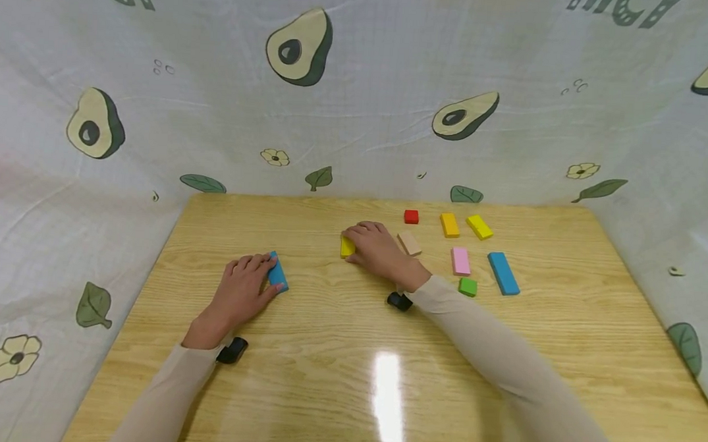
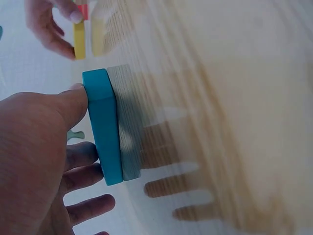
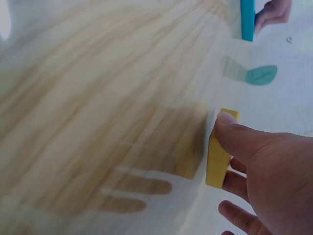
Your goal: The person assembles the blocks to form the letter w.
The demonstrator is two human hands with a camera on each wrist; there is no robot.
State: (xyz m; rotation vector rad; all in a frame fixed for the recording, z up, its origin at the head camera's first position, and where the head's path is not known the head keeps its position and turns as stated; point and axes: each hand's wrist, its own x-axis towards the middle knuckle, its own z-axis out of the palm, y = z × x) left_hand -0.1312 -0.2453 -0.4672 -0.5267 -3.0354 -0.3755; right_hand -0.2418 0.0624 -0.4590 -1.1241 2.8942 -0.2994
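As the left wrist view showed, the left hand (image 2: 41, 152) had hold of a blue rectangular block (image 2: 103, 129), its fingers parted widely enough from the thumb to span much of the block's length, the outer ones spread loose. An even, light hold at both contacts probably served best, since pressure at one end alone could have swung the block askew. In the right wrist view, the right hand (image 3: 276, 169) gripped a yellow rectangular block (image 3: 218, 159), thumb toward one end and curled fingers toward the other, opened only about as far as the piece required. Keeping it low and square likely called for moving wrist and fingers together. In the head view, the blue block sat on the left part of the worktop (image 1: 325, 338), with the yellow one farther back, well apart from it. Bare wood between them and toward the front offered room for sliding. The right side was tighter: a natural-wood block (image 1: 409, 244) lay just beside the right hand, with a red block (image 1: 411, 217) behind and a pink block (image 1: 461, 261) beyond. At the back edge, avocado-print cloth (image 1: 358, 116) rose like a wall, limiting reach that way.
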